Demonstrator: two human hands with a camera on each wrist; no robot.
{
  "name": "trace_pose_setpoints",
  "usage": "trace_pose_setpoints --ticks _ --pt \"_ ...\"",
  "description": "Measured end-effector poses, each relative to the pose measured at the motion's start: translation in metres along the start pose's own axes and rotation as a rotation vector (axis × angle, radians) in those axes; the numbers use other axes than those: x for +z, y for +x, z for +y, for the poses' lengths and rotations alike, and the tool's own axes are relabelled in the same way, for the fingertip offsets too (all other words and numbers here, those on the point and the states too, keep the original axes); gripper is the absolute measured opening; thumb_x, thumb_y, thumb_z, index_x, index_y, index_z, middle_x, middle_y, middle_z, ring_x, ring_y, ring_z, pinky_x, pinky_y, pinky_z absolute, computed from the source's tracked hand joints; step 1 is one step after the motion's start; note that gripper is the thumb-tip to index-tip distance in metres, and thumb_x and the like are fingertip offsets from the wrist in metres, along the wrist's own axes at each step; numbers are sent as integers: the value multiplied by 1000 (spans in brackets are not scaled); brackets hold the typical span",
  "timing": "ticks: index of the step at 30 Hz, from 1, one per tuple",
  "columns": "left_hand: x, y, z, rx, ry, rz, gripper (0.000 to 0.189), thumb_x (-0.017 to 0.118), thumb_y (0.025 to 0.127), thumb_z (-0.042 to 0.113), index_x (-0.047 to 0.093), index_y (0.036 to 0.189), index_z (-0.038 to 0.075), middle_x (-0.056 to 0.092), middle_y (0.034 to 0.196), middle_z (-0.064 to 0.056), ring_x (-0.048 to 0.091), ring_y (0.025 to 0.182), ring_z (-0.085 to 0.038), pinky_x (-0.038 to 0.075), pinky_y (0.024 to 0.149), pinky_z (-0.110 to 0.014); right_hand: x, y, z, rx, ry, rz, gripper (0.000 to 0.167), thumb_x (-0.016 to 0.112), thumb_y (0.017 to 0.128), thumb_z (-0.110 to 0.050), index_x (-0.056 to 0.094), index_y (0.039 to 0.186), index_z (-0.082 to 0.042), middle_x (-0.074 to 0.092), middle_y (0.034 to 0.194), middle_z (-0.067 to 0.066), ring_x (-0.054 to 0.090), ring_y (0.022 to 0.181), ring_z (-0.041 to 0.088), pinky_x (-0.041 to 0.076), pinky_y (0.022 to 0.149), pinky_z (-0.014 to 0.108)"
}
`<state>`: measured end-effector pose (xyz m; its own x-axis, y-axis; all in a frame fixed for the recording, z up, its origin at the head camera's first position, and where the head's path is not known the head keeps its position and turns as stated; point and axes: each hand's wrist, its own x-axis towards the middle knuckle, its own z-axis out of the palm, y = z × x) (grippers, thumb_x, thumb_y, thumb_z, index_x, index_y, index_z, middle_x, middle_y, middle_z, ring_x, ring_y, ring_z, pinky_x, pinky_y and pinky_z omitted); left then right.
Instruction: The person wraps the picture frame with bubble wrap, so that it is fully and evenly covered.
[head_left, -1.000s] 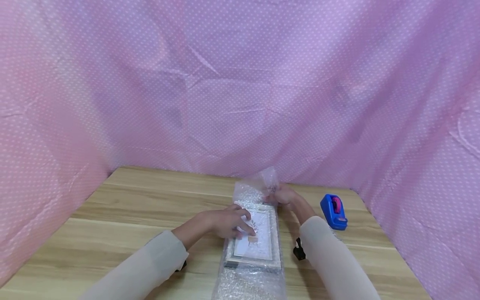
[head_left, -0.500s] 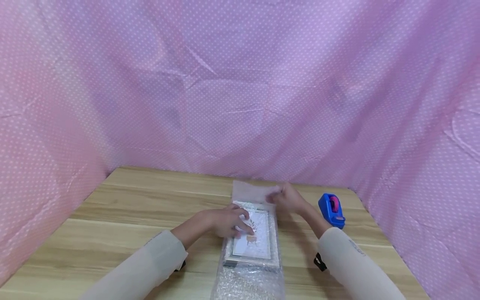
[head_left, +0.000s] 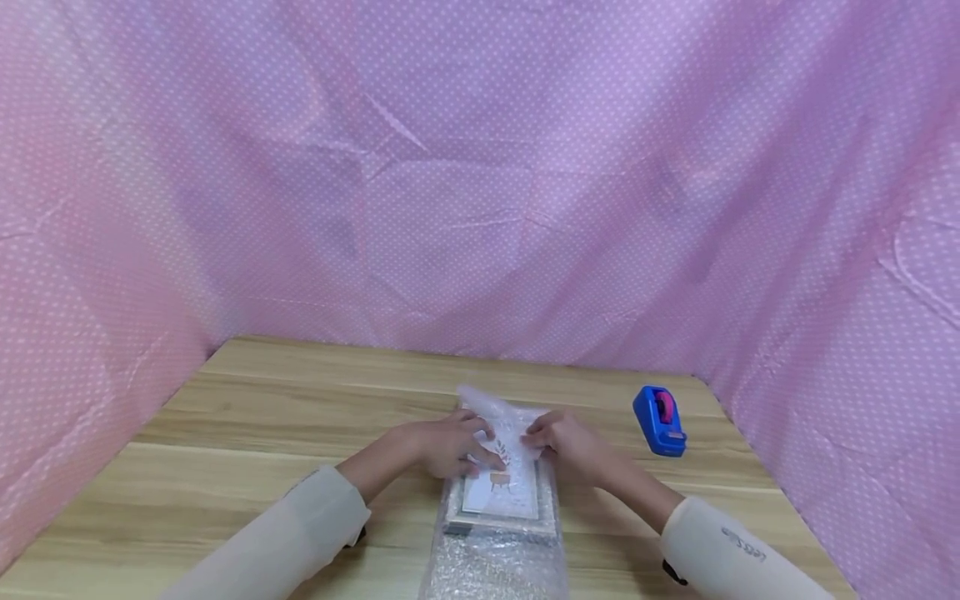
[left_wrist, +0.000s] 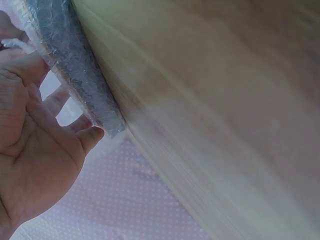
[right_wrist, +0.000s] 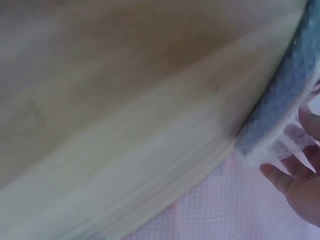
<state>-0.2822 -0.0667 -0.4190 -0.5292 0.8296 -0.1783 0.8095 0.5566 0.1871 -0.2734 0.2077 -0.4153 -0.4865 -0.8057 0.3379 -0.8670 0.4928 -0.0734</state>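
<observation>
A picture frame (head_left: 517,500) with a plant drawing lies face up near the front of the table, covered by clear bubble wrap (head_left: 495,571). My left hand (head_left: 452,446) reaches over it from the left, spread fingers resting on its wrapped face. Between thumb and fingers, my right hand (head_left: 567,442) pinches the far end of the wrap, folded over the frame's upper part. One corner of that flap still stands up behind my left hand. In the left wrist view the frame's wrapped side (left_wrist: 80,65) shows beside my fingers; the right wrist view shows wrap stretched at my right fingertips.
A blue tape dispenser (head_left: 660,421) with a pink core stands on the right of the wooden table (head_left: 300,400). Pink dotted cloth (head_left: 450,208) hangs behind and along both sides. More bubble wrap runs toward me past the frame's near edge.
My right hand has drawn the far end of the bubble wrap toward me, from behind the frame to over its upper part. The left hand stays in place on the frame.
</observation>
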Motion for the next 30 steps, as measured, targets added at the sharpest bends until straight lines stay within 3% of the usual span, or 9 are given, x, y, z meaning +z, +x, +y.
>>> trace_pose_setpoints --ticks 3,7,11,14,17,21,24,27,30 --pt "0 0 1 -8 -9 3 42 55 106 35 54 144 50 40 157 0 26 149 -34 27 119 -58 0 -5 -3 16 -4 -20 28 78 78 10 81 104 0 76 103 16 73 96 30 61 82 38" --pt "1 0 2 -18 -14 13 42 56 105 35 53 144 51 40 157 1 26 149 -33 28 120 -57 -3 -10 -4 13 -21 -99 31 80 81 5 79 111 -2 75 114 17 70 110 34 57 94 47" --pt "0 0 2 -20 1 24 42 57 105 34 54 144 49 41 156 1 28 148 -31 29 119 -53 -5 -14 -8 21 -46 -196 30 78 89 -13 77 118 -4 71 125 16 62 125 40 49 104 54" --pt "1 0 3 -15 7 28 42 57 105 34 55 144 49 42 156 0 30 147 -30 30 119 -53 -4 -17 -14 107 -27 -286 53 70 95 -46 71 128 -4 63 137 18 50 137 43 41 112 55" --pt "1 0 3 -13 8 39 42 58 105 34 55 144 49 42 156 0 30 146 -30 31 119 -54 -3 -18 -20 200 4 -349 85 62 88 -72 64 137 -3 53 147 22 39 144 45 37 115 56" --pt "3 -1 5 -8 36 74 42 60 103 33 57 142 49 45 154 0 33 144 -29 35 117 -51 -1 -19 -24 244 25 -346 94 64 82 -77 59 145 -7 50 151 21 38 145 45 41 109 61" --pt "3 0 6 11 101 144 40 67 99 36 63 138 44 53 147 0 43 135 -25 41 112 -43 0 -20 -25 274 33 -354 93 63 82 -77 55 149 -14 49 153 17 36 146 44 42 107 65" --pt "2 2 8 7 156 263 37 80 87 43 76 122 32 66 125 2 55 110 -17 48 96 -32 1 -19 -26 281 30 -364 92 63 82 -78 54 150 -17 49 153 16 36 146 43 41 106 67" --pt "-1 4 7 -37 192 365 51 87 72 54 73 106 20 61 104 6 50 92 -13 46 81 -28 0 -17 -26 269 19 -369 90 63 82 -77 56 149 -17 51 152 18 37 145 44 42 107 65"
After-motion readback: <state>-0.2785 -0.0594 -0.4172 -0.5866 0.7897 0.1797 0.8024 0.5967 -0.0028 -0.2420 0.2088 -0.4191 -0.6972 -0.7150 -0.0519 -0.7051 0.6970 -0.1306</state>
